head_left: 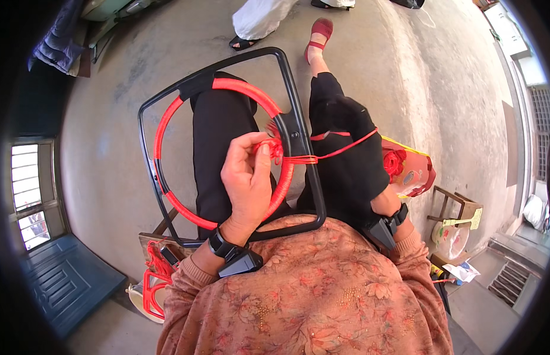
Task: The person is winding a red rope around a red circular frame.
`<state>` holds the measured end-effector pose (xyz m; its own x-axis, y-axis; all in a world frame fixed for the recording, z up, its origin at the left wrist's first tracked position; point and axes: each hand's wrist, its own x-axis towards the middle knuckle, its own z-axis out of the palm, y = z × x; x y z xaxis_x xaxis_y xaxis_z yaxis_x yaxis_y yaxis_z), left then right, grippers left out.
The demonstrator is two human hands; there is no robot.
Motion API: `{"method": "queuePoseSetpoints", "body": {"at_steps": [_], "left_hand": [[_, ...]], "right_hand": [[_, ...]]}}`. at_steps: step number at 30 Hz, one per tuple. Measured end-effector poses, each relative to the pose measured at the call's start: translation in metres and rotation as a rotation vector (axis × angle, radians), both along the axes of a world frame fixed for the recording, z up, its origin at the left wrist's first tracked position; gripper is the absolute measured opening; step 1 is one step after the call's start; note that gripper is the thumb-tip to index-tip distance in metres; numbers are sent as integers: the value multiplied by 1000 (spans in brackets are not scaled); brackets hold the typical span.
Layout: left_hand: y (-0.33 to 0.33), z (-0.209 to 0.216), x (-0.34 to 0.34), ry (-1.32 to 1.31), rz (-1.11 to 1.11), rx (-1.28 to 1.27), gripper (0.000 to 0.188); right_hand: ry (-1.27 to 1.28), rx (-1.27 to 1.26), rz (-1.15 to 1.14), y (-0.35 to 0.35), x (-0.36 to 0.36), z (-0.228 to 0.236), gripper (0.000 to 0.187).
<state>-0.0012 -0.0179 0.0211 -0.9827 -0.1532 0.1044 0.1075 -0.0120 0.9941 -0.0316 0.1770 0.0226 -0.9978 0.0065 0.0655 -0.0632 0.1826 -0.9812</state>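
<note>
A black metal frame (316, 189) with rounded corners lies across my lap, mostly over my left thigh. Inside it is a ring (251, 89), much of it wrapped closely in red cord, with black stretches left bare. My left hand (248, 171) is closed in a pinch on a small bundle of red cord (274, 149) at the ring's right side. From there several strands cross the frame's right bar, and a red strand (352, 144) runs on to my right knee. My right hand (384, 201) is down beside my right thigh, its fingers hidden behind the leg.
A red bag (422, 171) with more red cord (394, 164) stands right of my knee. Beyond it are a small wooden stool (458, 204) and a floor grate (507, 283). Red plastic pieces (153, 293) lie at my left hip. Other people's feet (244, 42) show ahead.
</note>
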Motion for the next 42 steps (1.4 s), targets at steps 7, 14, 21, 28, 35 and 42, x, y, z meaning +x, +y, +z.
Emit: {"method": "queuePoseSetpoints", "body": {"at_steps": [7,14,21,28,35,42], "left_hand": [[-1,11,8,213,-36,-101,16],[-1,-2,-1,-135,-139,3,15],[-2,4,-1,-319,-243,66,13],[2,-6,-6,-279,-207,76,22],[-3,-1,-4,-373,-226,156,25],[-7,-1,-2,-386,-262,151,26]], "right_hand": [[659,461,271,-38,-2,21,29],[-103,155,131,38,25,31,27],[-345,-31,-140,174,57,-47,28],[0,-719,-1169,346,104,-123,28],[-466,-299,-108,178,64,-56,39],[81,491,455,41,40,-4,33]]}}
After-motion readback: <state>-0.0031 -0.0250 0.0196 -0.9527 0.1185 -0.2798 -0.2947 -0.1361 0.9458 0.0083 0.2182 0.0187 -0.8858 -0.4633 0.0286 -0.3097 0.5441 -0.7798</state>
